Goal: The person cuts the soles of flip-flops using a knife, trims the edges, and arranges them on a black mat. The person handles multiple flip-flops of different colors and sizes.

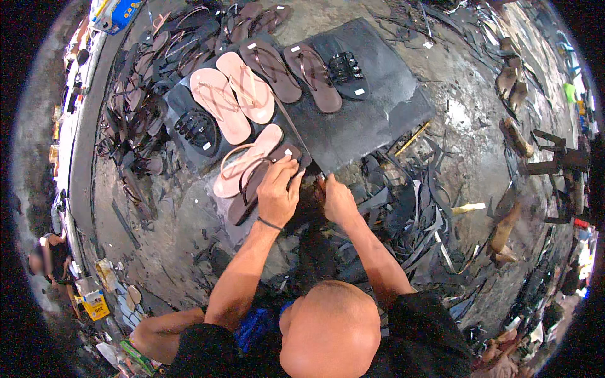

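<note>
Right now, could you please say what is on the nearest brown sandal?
The brown sandal bears a strap, a white label and the left hand, which hides part of it.

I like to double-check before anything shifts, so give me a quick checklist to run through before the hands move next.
1. Left hand touching the dark brown sandal: ok, fingers at its upper end.
2. Right hand apart from that sandal: ok, off to its right.
3. Object in the right hand identified: cannot tell, too small and dark.
4. Pink sandal well separated from the brown one: not ok, they lie close alongside.
5. Floor around the right forearm free of black scraps: not ok, many lie there.
</note>
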Demonstrator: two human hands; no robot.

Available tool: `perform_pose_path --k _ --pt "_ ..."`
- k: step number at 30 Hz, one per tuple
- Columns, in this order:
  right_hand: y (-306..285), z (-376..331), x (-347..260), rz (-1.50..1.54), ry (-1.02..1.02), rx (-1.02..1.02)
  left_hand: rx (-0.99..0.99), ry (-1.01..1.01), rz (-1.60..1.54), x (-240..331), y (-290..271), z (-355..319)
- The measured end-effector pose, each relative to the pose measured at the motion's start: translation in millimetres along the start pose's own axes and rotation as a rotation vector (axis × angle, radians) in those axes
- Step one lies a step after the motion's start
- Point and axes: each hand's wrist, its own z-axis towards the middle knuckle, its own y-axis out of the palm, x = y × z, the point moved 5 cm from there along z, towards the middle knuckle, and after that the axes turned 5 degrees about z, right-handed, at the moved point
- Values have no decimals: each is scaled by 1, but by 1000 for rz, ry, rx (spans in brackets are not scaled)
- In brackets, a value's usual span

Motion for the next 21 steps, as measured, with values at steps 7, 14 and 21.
perform_pose_path --k 7,14,21 --pt "30 46 15 157 -535 435 96 -88 -18 8 -32 -9" --pt "72 114 47 1129 -44 71 142 -82 -33 20 -47 -5" --pt "43 116 -21 915 -100 259 216 -81 28 37 -87 -10"
